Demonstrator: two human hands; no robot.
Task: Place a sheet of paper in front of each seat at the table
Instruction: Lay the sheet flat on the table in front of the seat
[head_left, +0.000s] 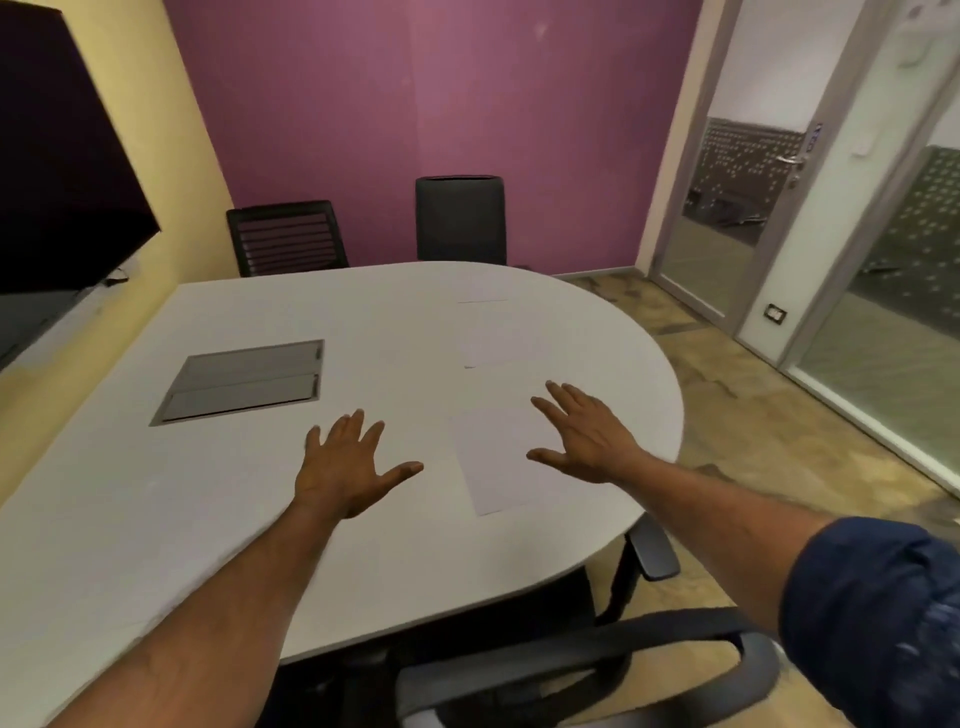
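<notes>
Hovering spread and empty, the left hand and right hand flank the nearest sheet, lying flat on the worktop before the near chair; neither grip pinches anything.

Purple wall behind 2 black chairs; yellow wall at left, glass door at right, brownish floor.

Head camera, wide-angle, looks forward-down across table, close above it.
</notes>
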